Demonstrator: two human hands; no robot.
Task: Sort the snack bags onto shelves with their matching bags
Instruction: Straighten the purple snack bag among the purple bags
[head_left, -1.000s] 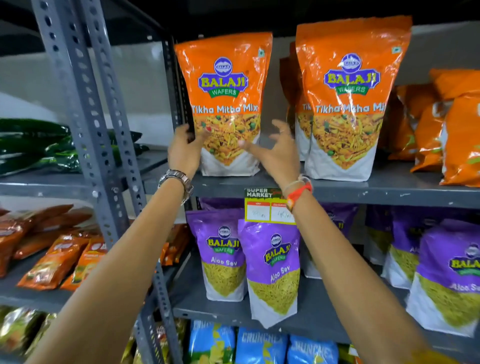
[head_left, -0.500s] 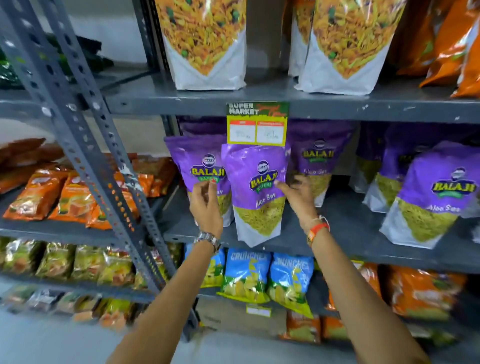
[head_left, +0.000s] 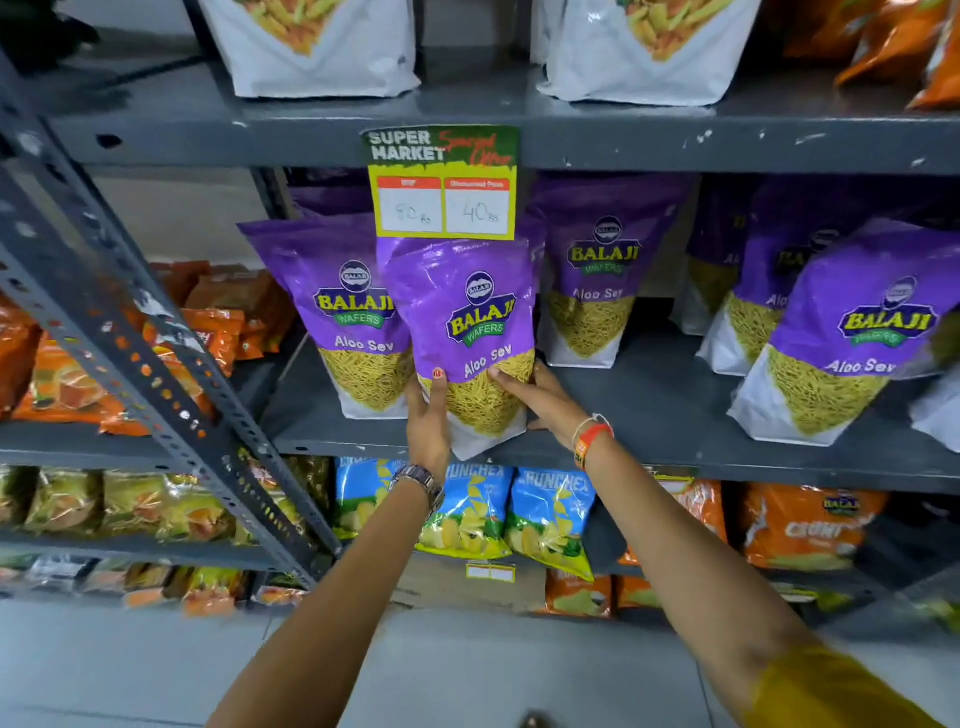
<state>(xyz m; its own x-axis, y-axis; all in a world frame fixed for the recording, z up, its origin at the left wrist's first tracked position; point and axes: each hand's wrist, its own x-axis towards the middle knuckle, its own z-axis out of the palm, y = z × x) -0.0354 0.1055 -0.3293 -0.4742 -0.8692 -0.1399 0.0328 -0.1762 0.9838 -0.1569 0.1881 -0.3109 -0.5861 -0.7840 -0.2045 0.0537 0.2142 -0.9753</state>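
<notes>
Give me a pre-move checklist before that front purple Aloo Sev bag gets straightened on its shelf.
1. Left hand grips the front Aloo Sev bag at its lower left: ok.
2. Right hand holds its lower right edge: ok.
3. Bag matches neighbours: the Aloo Sev bag behind it is the same purple kind: ok.
4. Bag upright: tilted, base overhanging the shelf edge: not ok.
5. Bag top clear of the price tag: cannot tell.
</notes>
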